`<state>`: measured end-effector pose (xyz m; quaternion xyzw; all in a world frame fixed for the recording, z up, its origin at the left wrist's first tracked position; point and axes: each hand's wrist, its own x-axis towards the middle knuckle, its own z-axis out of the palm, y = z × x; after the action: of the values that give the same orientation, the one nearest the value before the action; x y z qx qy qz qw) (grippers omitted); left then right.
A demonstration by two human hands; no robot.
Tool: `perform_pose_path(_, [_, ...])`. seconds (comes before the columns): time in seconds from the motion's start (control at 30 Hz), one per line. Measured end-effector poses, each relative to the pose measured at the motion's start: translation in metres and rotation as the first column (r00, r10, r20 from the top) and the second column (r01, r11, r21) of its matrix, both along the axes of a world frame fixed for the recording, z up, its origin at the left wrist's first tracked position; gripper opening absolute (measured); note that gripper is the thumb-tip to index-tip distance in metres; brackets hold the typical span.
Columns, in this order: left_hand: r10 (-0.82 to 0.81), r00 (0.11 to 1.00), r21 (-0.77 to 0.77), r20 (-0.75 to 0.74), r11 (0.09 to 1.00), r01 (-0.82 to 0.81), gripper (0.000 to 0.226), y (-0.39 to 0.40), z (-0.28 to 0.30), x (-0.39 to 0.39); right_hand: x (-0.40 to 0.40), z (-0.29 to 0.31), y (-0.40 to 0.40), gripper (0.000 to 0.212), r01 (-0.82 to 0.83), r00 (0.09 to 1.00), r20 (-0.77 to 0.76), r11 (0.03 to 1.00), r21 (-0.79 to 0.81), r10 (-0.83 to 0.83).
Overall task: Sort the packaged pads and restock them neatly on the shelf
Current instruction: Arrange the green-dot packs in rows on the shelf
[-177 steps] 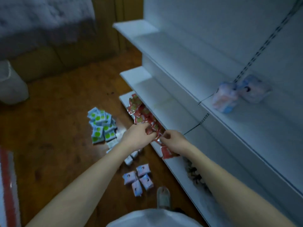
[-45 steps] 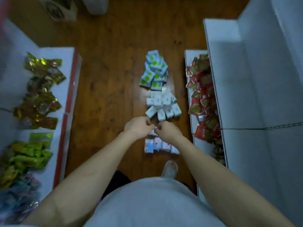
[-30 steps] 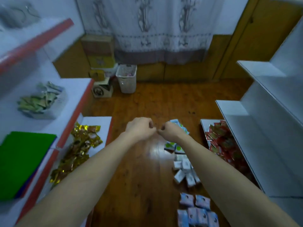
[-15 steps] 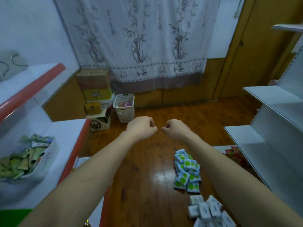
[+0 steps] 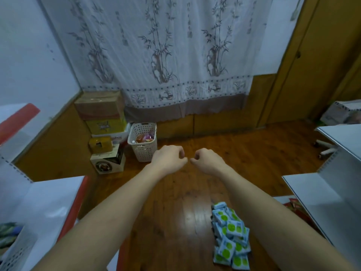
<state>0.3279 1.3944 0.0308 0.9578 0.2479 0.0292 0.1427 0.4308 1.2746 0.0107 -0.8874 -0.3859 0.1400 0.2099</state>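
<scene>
Packaged pads [image 5: 230, 234] lie heaped on the floor beside the right shelf [image 5: 316, 194], within easy reach for restocking, while we hold our left hand [image 5: 169, 158] and right hand [image 5: 208, 160] close together, loosely curled, gripping nothing.

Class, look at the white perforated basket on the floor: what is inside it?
The white basket holds a jumble of reddish, pink and orange packets near its rim. Anything deeper is hidden by its walls and the top packets.
</scene>
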Motion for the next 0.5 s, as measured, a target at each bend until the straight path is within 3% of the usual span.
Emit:
perform_pose_path(0.27, [-0.206,0.978,0.021,0.006,0.978,0.206,0.024,0.095,-0.036,0.134,0.108,-0.043,0.082,0.024,0.197,0.980,-0.012,0.976,-0.091,-0.199])
perform_pose_path(0.5, [-0.502,0.862,0.025,-0.072,0.863,0.504,0.024,0.128,-0.071,0.253,0.182,-0.077,0.090,0.034,0.491,0.839,-0.144,0.844,-0.217,-0.525])
